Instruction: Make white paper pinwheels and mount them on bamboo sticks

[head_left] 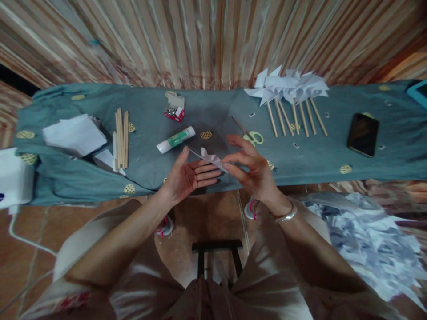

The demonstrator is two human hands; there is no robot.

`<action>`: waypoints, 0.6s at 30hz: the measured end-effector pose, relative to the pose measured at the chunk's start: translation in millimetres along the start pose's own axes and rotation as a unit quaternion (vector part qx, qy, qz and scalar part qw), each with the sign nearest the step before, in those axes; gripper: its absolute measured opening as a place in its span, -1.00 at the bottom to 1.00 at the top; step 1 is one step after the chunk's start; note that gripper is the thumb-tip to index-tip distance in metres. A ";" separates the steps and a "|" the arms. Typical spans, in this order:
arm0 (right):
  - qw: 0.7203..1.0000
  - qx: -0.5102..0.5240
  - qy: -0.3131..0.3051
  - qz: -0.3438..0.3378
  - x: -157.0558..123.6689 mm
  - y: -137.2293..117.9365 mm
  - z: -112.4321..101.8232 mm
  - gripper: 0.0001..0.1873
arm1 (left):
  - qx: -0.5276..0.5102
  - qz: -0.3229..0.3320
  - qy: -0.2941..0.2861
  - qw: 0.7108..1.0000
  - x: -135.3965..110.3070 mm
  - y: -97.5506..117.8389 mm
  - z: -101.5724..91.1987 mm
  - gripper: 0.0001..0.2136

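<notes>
right hand (250, 168) pinches a folded white paper (211, 156) between thumb and a finger. left hand (183, 181) at its 8 o'clock, open, palm up; thumb contact unclear. from paper: glue stick (176, 139) at 10 o'clock, scissors (256, 138) at 2, pinwheels (288, 86) farther, 1 to 2.

A long, cloth-covered, grey-green table (310, 164) stood in front. On its left lay a stack of flat white paper (76, 133), then thin, round wooden sticks (125, 140) to the right. Next came a round white and green glue stick (175, 140), with a small red and white cardboard box (174, 107) behind it. A folded white paper piece (211, 157) was between the left hand (187, 180) and the right hand (251, 166). Green-handled metal scissors (248, 133) lay behind the right hand. White paper pinwheels (287, 86) lay farther right, by the back edge. A flat black phone (363, 134) lay right of them.
</notes>
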State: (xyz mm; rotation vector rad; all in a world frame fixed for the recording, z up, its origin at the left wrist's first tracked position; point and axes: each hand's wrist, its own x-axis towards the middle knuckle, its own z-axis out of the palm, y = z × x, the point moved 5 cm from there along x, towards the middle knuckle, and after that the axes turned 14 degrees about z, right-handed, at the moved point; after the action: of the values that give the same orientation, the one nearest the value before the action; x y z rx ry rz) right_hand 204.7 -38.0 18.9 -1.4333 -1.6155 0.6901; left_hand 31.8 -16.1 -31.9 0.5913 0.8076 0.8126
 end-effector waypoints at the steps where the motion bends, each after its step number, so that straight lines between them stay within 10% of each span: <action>1: 1.000 -0.016 -0.012 -0.011 -0.8 -2.5 2.1 -0.88 | -0.009 0.005 -0.007 1.000 2.5 2.4 -0.8 -0.32; 18: 0.989 -0.114 -0.063 -0.065 -9.9 -7.6 -2.1 -0.83 | 0.091 0.104 0.025 0.990 29.7 12.5 -4.4 -0.74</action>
State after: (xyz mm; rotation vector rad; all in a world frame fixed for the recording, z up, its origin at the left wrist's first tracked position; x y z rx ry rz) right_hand 202.5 -49.3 24.0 -1.4534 -1.9196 0.5438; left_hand 36.1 15.8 -37.0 0.8290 0.8820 0.9530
